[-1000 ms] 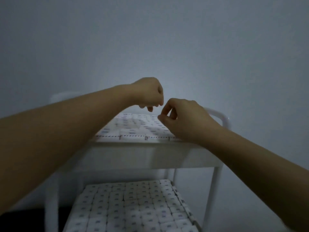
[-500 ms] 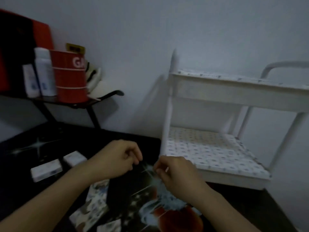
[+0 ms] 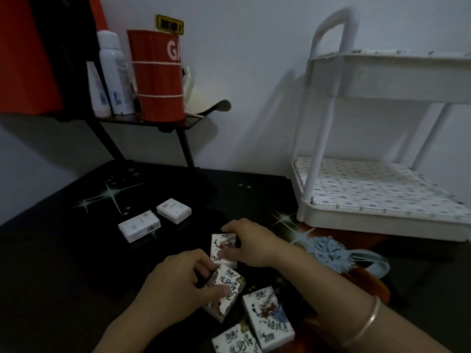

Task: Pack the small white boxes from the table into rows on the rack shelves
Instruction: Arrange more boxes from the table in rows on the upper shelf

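Your left hand [image 3: 178,284] clamps the near box [image 3: 230,280]; your right hand [image 3: 251,242], fingers curled, seems to pinch the farther box [image 3: 221,244] on the dark table [image 3: 76,250].

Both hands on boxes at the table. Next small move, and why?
Probably lift both boxes and swing right toward the rack. The left hand grips the near box and the right hand grips the far box, both low at the table. The lower shelf looks full, so likely the upper shelf.
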Available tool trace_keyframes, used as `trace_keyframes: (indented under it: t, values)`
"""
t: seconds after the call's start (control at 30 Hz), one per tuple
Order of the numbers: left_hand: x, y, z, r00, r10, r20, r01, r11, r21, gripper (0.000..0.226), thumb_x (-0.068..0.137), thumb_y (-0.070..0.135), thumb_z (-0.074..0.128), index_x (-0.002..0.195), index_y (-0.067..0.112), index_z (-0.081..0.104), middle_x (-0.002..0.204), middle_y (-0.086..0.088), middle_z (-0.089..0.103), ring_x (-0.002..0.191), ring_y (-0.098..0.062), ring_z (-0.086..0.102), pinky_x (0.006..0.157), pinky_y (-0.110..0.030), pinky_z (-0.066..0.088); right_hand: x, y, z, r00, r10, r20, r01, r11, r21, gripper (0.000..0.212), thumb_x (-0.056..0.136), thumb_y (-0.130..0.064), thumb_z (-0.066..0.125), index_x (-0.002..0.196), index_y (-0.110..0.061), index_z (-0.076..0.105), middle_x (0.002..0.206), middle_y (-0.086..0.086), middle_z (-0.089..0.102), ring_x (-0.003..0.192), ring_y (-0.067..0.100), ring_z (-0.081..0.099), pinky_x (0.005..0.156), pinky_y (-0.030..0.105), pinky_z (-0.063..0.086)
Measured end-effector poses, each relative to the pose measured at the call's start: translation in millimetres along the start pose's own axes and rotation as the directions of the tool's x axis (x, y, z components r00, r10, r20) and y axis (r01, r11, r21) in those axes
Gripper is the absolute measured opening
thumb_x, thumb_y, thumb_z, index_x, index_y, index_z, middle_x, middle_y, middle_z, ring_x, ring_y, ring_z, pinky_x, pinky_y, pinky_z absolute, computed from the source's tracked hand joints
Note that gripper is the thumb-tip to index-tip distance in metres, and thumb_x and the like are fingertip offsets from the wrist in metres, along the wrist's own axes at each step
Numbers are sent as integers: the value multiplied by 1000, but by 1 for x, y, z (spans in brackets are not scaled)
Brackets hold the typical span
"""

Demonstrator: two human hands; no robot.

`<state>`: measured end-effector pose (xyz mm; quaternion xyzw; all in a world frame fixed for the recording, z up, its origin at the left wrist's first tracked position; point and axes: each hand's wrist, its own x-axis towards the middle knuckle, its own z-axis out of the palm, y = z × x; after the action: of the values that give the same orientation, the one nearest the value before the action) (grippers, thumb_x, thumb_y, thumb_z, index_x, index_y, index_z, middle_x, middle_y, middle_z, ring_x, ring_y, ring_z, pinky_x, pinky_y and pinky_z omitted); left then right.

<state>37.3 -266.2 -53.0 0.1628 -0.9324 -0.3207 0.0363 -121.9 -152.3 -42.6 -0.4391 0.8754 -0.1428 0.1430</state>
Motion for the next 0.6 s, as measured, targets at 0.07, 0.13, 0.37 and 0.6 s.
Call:
trace_keyframes:
  t: [0.07, 0.13, 0.37, 0.6]
  values:
    - [0, 2, 4, 999, -10, 43, 11, 1000, -23, 60, 47, 82, 65, 92, 42, 60, 85, 22, 64, 78, 8, 58, 75, -23, 54, 3, 1, -6, 997, 57, 59, -65, 990, 129, 70, 80, -44, 74, 139, -19, 46, 130, 1, 52, 116, 17, 55, 99, 32, 47]
    - [2, 2, 5, 999, -14, 50, 17, 997, -69, 55, 52, 75, 72, 95, 41, 60, 84, 19, 65, 77, 7, 59, 75, -21, 53, 3, 2, -7, 995, 69, 70, -85, 963, 255, 56, 77, -37, 79, 125, -19, 57, 115, -3, 62, 103, 13, 61, 91, 29, 51]
    - [11, 8, 0, 990, 51, 132, -8, 953, -302, 30, 72, 34, 83, 98, 38, 68, 93, 9, 69, 82, -5, 67, 74, -23, 56, -11, 24, -17, 980, 175, -98, -100, 850, 517, 33, 82, -11, 70, 109, -23, 55, 99, 1, 68, 89, 17, 69, 82, 39, 59]
    - [28, 49, -4, 978, 127, 165, -37, 885, -464, 29, 81, 21, 76, 106, 30, 64, 93, 10, 74, 82, -7, 71, 64, -18, 55, -56, 65, -56, 958, 228, -174, -70, 775, 628, 27, 84, -12, 73, 104, -22, 57, 99, 2, 70, 80, 13, 72, 70, 32, 61]
